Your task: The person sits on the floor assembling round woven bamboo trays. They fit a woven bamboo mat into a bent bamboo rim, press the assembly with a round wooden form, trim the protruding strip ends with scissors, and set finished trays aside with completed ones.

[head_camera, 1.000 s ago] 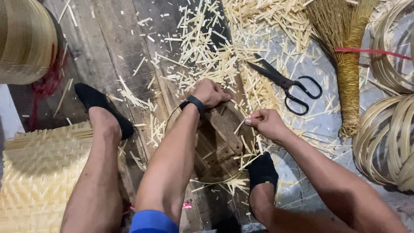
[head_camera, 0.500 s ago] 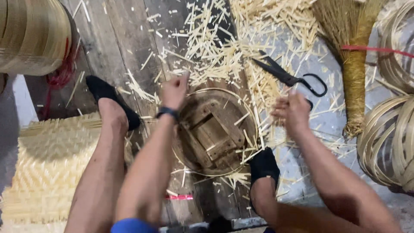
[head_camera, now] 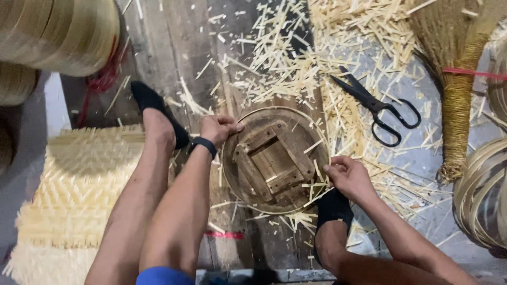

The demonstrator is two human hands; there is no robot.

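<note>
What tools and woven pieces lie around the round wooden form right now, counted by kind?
Round wooden form with thin bamboo hoop: 1
Black-handled scissors: 1
Straw broom with red tie: 1
Pale woven bamboo mat: 1
Coiled bamboo strip bundles in clear view: 1
Total: 5

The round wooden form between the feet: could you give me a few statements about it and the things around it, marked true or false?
1. Both hands grip the round wooden form at its rim: left hand, right hand. True.
2. The scissors are in the right hand. False: they lie on the floor beyond it.
3. The left wrist wears a black band. True.
4. The woven mat lies to the person's right. False: it lies to the left.
</note>
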